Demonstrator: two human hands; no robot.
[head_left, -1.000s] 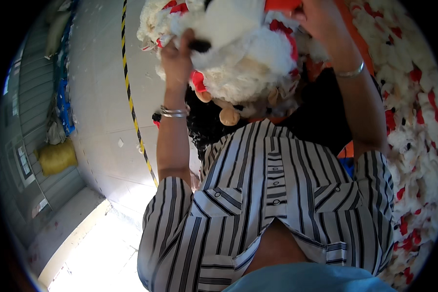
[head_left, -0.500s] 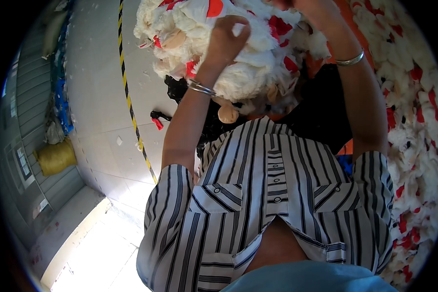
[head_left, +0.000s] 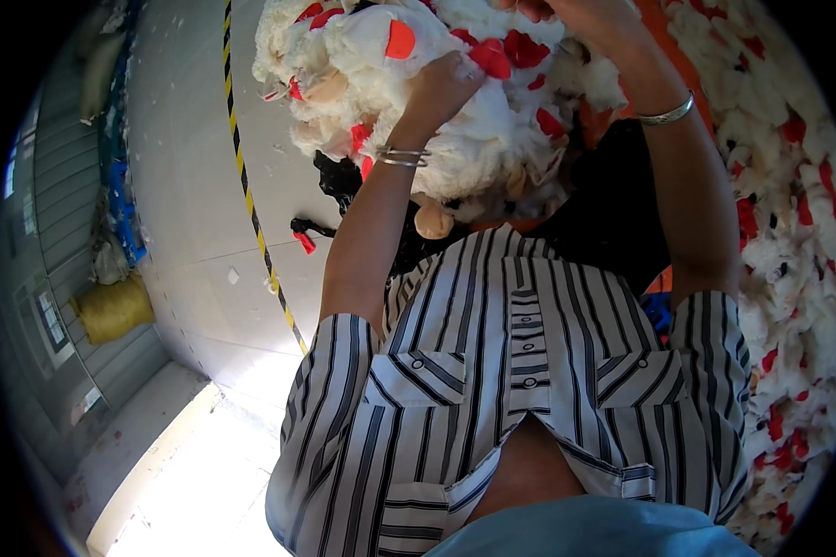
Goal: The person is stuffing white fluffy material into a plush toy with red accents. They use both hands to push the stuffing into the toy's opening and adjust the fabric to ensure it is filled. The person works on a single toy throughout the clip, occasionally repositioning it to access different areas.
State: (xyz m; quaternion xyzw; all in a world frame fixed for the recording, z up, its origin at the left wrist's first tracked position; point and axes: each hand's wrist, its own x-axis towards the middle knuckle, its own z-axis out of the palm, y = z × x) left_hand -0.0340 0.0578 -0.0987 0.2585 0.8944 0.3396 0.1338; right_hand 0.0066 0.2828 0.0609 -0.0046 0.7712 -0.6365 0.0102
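Observation:
A heaped pile of fluffy white plush pieces [head_left: 344, 102] with red and beige patches lies in front of me. On it, my left hand [head_left: 444, 91] is closed, its fingertips pressed to a plush piece with a red patch [head_left: 490, 58]. My right hand [head_left: 585, 17] is at the top edge, over the far right part of the pile. Its fingers are curled and partly cut off by the frame, so what they hold cannot be made out. Low on the pile's near side hangs a round beige piece [head_left: 434, 222].
More white and red plush pieces [head_left: 780, 278] spread along the right. Black plastic [head_left: 339, 181] lies under the pile's left side. Yellow-black tape [head_left: 248, 190] runs along the grey floor [head_left: 181, 186]. A yellow sack [head_left: 113, 306] stands by the left wall.
My left hand has moved slightly right and turned, its fingers closing by a red patch. White plush with a red patch has shifted up behind it. My right hand has barely moved.

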